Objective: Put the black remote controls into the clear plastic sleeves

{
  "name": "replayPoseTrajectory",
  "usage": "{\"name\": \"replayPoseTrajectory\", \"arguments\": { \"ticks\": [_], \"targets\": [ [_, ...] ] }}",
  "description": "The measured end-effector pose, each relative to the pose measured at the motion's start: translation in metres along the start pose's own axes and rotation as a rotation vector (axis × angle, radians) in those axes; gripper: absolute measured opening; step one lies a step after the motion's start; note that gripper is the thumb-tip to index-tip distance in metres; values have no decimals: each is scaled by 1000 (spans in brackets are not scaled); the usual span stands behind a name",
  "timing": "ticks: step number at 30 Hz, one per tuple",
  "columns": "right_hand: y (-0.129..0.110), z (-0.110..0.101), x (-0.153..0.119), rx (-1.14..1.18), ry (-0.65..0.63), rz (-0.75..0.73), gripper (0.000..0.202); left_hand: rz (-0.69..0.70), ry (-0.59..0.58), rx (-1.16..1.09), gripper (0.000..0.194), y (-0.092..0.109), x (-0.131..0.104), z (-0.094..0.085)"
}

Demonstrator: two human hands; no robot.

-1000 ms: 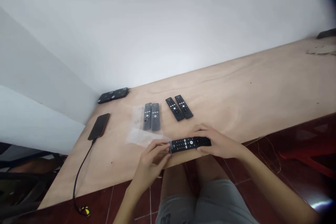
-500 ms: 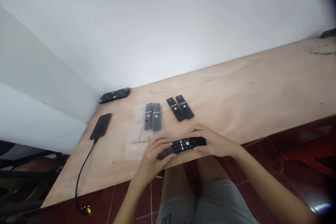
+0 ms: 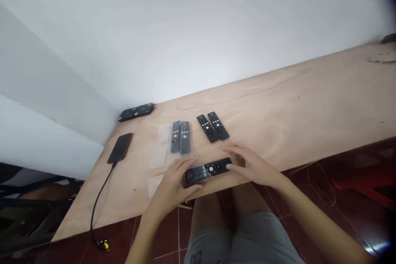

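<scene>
A black remote control [image 3: 218, 167] lies slanted near the table's front edge. Clear plastic film [image 3: 196, 172] covers its left part, while the right part is bare. My left hand [image 3: 173, 183] wraps that covered end, fingers along the far side and thumb along the near side. At the bare end is my right hand [image 3: 250, 165], fingers apart, with its thumb tip at the remote's end. Two remotes in plastic sleeves [image 3: 180, 137] lie beyond my left hand. Beyond my right hand, two bare remotes [image 3: 213, 127] rest side by side.
Flat clear plastic sleeves [image 3: 157, 159] lie left of the wrapped remotes. A phone [image 3: 120, 147] with a black cable [image 3: 100, 198] is at the left. Two black boxes [image 3: 136, 112] stand by the wall. A red stool [image 3: 365, 185] is on the floor at right.
The remote has shifted left between my hands, and the film now reaches to about its middle. My right hand's fingers have loosened from its end; my left hand moved slightly left.
</scene>
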State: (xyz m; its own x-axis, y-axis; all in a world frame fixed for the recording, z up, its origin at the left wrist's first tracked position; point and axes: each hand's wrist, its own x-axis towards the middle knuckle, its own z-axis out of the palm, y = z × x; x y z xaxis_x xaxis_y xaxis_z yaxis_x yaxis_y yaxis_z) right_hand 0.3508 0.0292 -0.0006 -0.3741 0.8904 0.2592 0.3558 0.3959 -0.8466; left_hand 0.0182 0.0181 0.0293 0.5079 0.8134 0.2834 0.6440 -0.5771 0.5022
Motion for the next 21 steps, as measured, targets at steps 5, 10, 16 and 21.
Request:
{"name": "replayPoseTrajectory", "arguments": {
  "ticks": [5, 10, 16, 21],
  "targets": [
    [2, 7, -12, -40, 165, 55, 36, -28, -8, 7, 63, -4, -11, -1],
    [-20, 32, -5, 53, 139, 58, 34, 33, -17, 19, 61, 7, 1, 13],
    [-33, 60, 2, 187, 81, 82, 42, 92, -22, -3, 55, 23, 20, 37],
    [-27, 64, 8, 287, 110, 115, 49, 83, -24, 9, 56, 32, 31, 49]
  ]
}}
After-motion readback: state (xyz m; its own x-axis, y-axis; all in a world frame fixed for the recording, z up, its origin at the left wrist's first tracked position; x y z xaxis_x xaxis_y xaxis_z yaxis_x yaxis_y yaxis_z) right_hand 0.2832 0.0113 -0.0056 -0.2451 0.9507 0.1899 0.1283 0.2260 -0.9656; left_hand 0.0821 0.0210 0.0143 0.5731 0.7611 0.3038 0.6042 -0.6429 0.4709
